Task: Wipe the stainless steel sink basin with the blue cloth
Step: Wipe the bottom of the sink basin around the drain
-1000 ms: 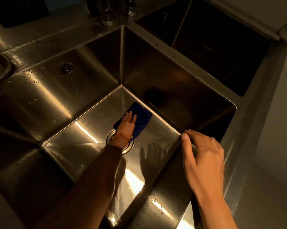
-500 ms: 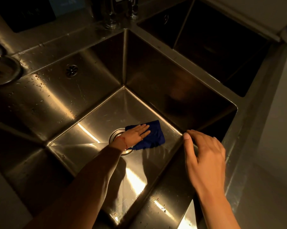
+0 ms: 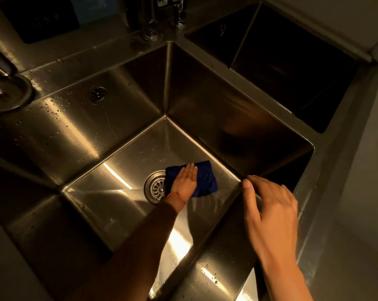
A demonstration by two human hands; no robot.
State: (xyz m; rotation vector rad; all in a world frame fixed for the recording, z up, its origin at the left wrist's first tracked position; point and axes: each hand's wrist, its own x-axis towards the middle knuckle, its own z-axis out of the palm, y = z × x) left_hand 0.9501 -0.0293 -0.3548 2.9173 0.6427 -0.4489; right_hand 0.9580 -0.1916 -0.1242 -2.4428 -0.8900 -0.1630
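The stainless steel sink basin (image 3: 127, 161) fills the middle of the view, deep and square, with a round drain (image 3: 156, 189) in its floor. A folded dark blue cloth (image 3: 205, 179) lies on the basin floor just right of the drain. My left hand (image 3: 184, 181) presses flat on the cloth, fingers straight and pointing to the far right. My right hand (image 3: 270, 209) rests on the basin's near right rim, fingers relaxed over the edge.
A second, darker basin (image 3: 292, 68) lies at the back right behind a dividing wall. Faucet bases (image 3: 153, 25) stand on the back ledge. A round metal dish (image 3: 5, 92) sits at the far left. An overflow hole (image 3: 97, 94) marks the left wall.
My left hand has slid the cloth from the far middle of the basin floor toward the right and nearer, beside the drain. The right hand has stayed on the rim.
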